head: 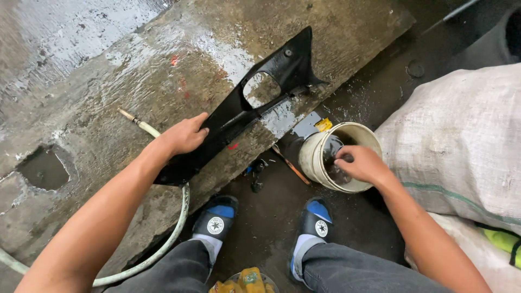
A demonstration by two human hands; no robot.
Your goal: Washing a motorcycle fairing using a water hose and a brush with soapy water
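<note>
Rt hand [362, 163] fingertips hidden in bucket [317, 149]; hose [163, 244] cut off

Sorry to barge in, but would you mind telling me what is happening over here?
A person is crouched over a wet concrete slab. Their left hand rests on a black plastic panel lying across the slab, pinning it near its lower end. Their right hand reaches into a dirty white bucket that stands on the dark wet floor beside a large woven sack. A pale hose curves along the slab by the left arm. What the right hand grips inside the bucket is hidden.
</note>
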